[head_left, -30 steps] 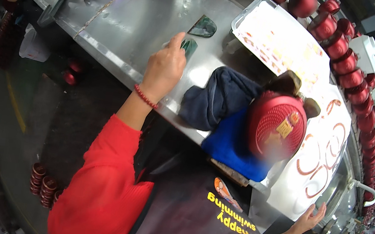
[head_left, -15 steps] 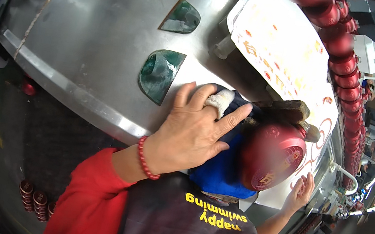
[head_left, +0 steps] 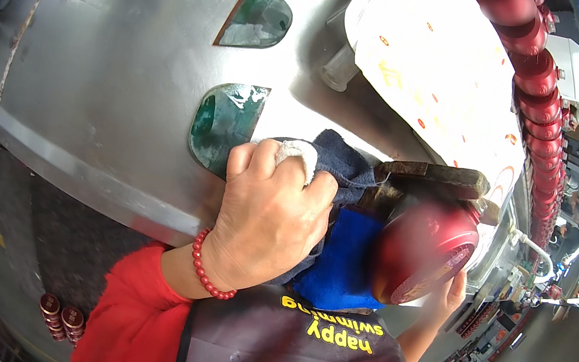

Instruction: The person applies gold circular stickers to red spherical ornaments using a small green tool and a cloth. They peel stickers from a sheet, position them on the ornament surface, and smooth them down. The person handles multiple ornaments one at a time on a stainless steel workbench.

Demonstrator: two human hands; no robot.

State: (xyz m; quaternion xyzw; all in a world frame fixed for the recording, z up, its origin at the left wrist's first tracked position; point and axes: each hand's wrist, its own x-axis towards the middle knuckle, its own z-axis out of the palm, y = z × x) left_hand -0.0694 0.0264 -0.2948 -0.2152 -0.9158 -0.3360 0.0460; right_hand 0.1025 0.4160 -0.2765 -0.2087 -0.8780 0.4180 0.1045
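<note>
My left hand (head_left: 266, 211), with a white wrap on one finger and a red bead bracelet, has its fingers curled round a dark blue cloth (head_left: 344, 163). To its right a glossy dark red round pot-like vessel (head_left: 421, 249) lies on its side, gold decoration on its far right face. A bright blue cloth (head_left: 345, 260) lies beside the vessel, between it and my left hand. My right hand (head_left: 454, 292) is at the vessel's lower right edge, partly hidden behind it. A worn wooden block (head_left: 439, 179) lies just above the vessel.
Two green rounded scraper-like plates, one farther (head_left: 257, 22) and one nearer (head_left: 220, 122), lie on the metal table (head_left: 117, 80). Printed sheets (head_left: 435, 60) lie over a clear tray at the upper right. Red vessels (head_left: 540, 106) stand in a row along the right.
My left hand has closed on the dark cloth, its fingers spread before. My right hand has come in against the vessel. The view has shifted slightly.
</note>
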